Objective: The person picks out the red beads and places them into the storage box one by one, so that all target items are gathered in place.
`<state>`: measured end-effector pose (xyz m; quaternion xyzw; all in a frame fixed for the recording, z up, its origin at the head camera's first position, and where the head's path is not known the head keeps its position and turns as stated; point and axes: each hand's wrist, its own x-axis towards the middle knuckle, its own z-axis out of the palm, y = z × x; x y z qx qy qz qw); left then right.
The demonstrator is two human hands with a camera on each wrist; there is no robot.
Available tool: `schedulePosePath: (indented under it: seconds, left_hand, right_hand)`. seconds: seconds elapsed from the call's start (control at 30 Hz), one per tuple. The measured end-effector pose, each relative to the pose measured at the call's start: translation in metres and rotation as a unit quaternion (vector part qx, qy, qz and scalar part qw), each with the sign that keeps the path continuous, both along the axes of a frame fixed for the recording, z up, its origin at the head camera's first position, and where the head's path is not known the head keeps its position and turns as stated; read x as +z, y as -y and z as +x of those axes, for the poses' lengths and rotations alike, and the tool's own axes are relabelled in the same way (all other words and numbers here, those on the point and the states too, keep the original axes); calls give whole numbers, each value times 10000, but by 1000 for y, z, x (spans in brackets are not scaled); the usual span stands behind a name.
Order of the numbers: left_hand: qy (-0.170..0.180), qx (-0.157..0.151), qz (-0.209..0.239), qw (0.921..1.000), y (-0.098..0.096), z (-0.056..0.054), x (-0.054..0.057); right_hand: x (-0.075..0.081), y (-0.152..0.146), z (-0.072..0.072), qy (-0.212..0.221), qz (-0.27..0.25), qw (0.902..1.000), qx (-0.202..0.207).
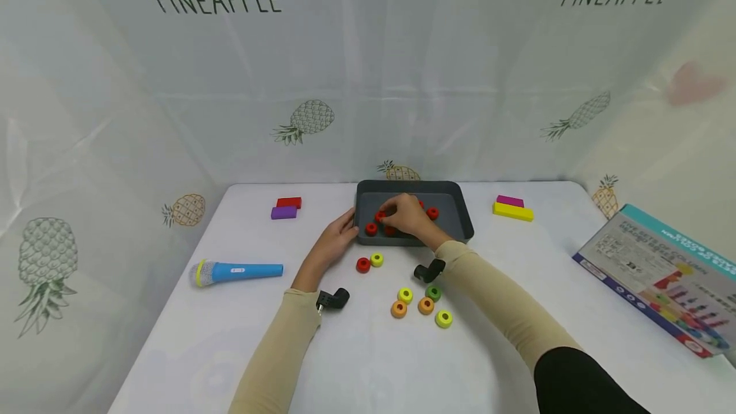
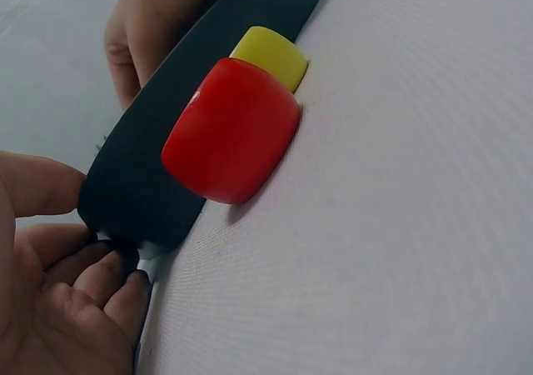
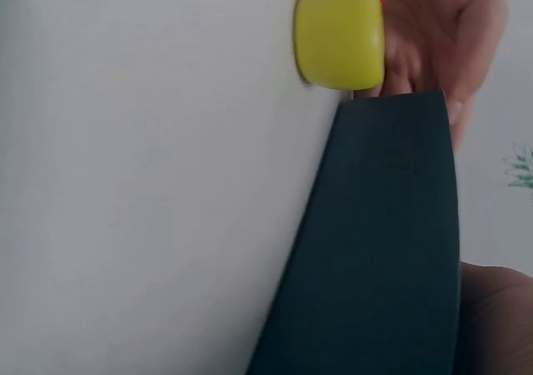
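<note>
A dark grey tray lies at the back middle of the table with several red ring-shaped beads inside. My left hand grips its left front corner; in the left wrist view the thumb is on the tray wall and the fingers curl in below. Over the tray, my right hand pinches a red bead between thumb and fingertips. Other red beads, such as one bead at the left and another at the right, lie around that hand, which partly covers some.
Before the tray sit a red bead and a yellow bead. Nearer are orange, yellow and green beads. A toy microphone lies left, purple and yellow blocks at the sides, a box right.
</note>
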<state>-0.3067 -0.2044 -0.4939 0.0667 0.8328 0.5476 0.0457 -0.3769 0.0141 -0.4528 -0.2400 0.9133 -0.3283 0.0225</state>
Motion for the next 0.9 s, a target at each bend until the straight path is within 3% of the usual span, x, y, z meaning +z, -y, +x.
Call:
schedulePosePath:
  seconds: [0.47, 0.9]
  left_hand:
    - [25, 48, -60, 10000, -2, 1, 1]
    - [85, 27, 61, 9999, -2, 2, 2]
  right_hand:
    - [0, 0, 3, -39, 212, 9998, 41]
    - [0, -4, 6, -281, -46, 9996, 76]
